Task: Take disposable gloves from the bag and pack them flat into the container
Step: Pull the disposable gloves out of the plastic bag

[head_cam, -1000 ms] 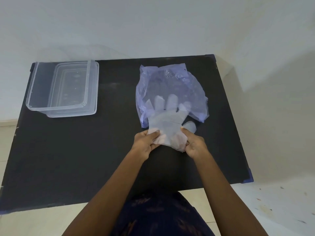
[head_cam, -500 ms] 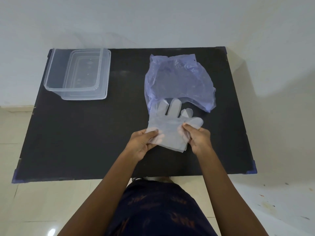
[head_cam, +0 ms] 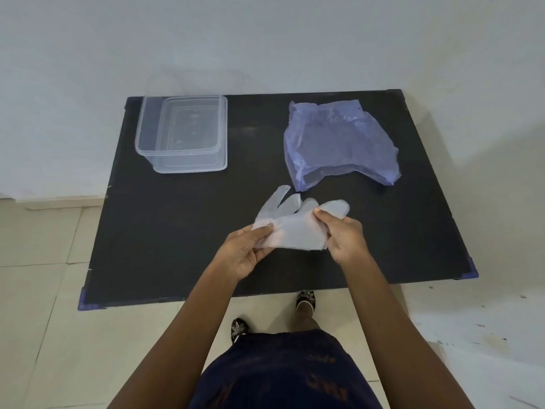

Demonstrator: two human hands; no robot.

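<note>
Two hands hold one clear disposable glove [head_cam: 290,228] stretched between them above the near middle of the black table [head_cam: 177,225]. The left hand [head_cam: 243,253] pinches the glove's cuff end between thumb and curled fingers, and the right hand [head_cam: 345,239] pinches the opposite edge near the base of the glove's fingers, which point toward the far edge of the table. The glove is fully clear of the bluish plastic bag [head_cam: 339,143], which lies crumpled and open-mouthed toward the far right corner, just beyond the glove's fingertips but apart from them. A clear rectangular container [head_cam: 181,132] stands at the far left of the table, well apart from the glove, seated on what looks like its lid. Whether anything lies in the container or remains in the bag cannot be told.
</note>
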